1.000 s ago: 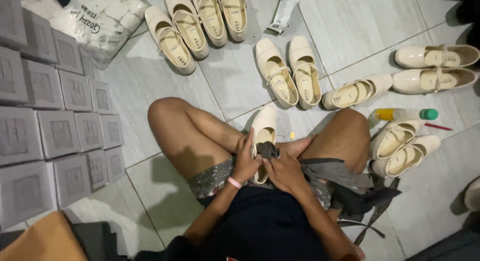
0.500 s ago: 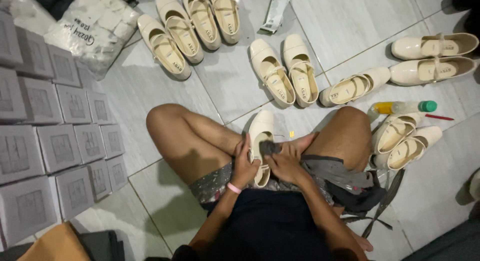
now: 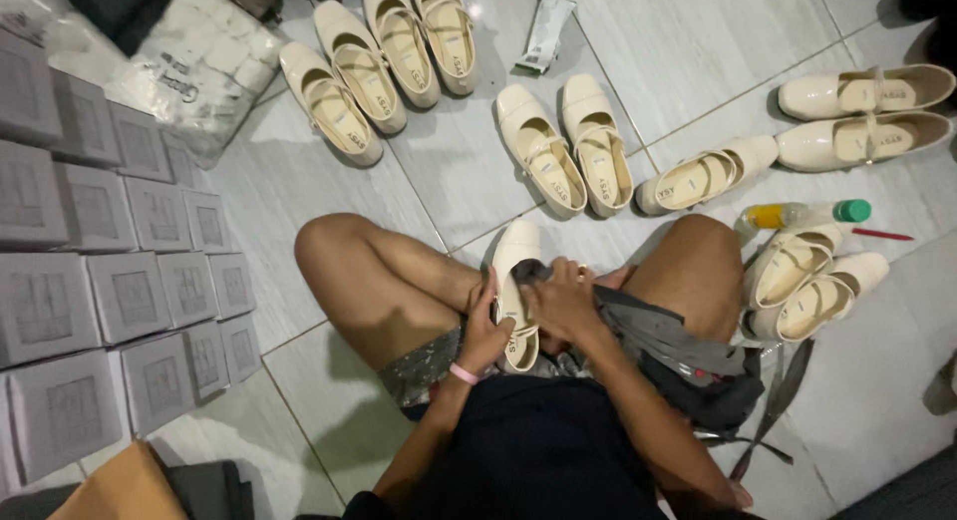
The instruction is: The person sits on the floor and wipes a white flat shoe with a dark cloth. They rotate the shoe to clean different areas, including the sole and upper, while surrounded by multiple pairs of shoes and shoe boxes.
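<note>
I sit cross-legged on a tiled floor with a cream strap shoe (image 3: 515,264) between my knees. My left hand (image 3: 484,326), a pink band on its wrist, grips the shoe's side near the heel. My right hand (image 3: 563,303) presses a dark grey cloth (image 3: 531,274) onto the shoe's top; the cloth trails over my right thigh (image 3: 663,336). The shoe's toe points away from me.
Several cream shoes lie in pairs ahead (image 3: 563,146) and to the right (image 3: 862,116), two more by my right knee (image 3: 812,286). Grey boxes (image 3: 120,281) are stacked on the left. A small bottle with a green cap (image 3: 802,214), a red pen (image 3: 882,235), a plastic bag (image 3: 194,66) lie nearby.
The view has shifted slightly. My right hand with the cloth has slid a little along the shoe; my left hand keeps its hold.
</note>
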